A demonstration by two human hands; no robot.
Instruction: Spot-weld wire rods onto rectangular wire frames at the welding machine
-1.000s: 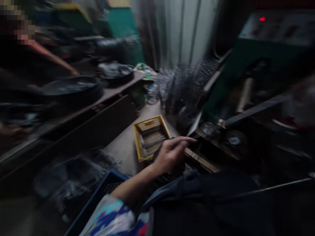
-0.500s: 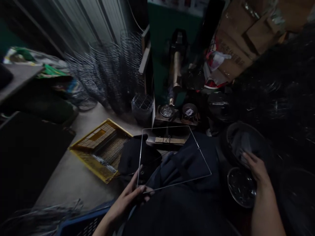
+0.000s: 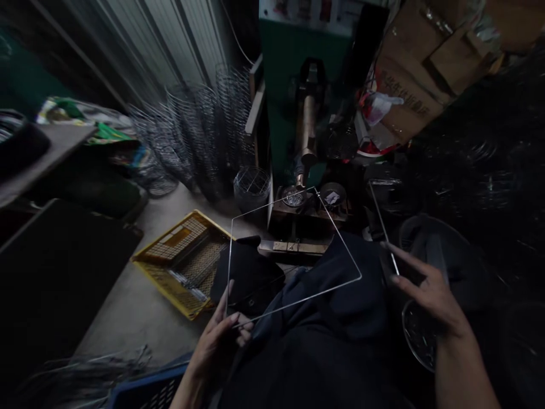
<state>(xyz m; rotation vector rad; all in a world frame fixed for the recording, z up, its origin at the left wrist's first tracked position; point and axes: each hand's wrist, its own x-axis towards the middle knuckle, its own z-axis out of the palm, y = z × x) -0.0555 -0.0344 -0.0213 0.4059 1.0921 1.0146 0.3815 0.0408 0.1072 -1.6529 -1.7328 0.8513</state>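
Note:
My left hand [image 3: 221,338] is closed on one corner of a thin four-sided wire frame [image 3: 306,298], held tilted above my lap. The frame's far corner overlaps the small metal dishes at the machine. On the other side, my right hand [image 3: 434,295] pinches a thin straight metal rod [image 3: 380,216] between thumb and fingers. The rod points up and away, apart from the frame. Beneath that hand sits a round dish [image 3: 406,341] with shiny bits inside, partly covered by the wrist. A dark round container [image 3: 419,221] stands just behind the hand.
Ahead stands a green machine [image 3: 281,113] with a copper-coloured arm [image 3: 307,128] over small dishes. A yellow crate [image 3: 159,284] holding rods lies left, near stacked wire rings [image 3: 191,130]. A blue basket [image 3: 145,392] is at lower left; a cardboard box [image 3: 409,85] is at upper right.
My right hand has come out of the dark round container and moved left, now with a metal rod in it. The wire frame in my left hand has turned and its far side has risen.

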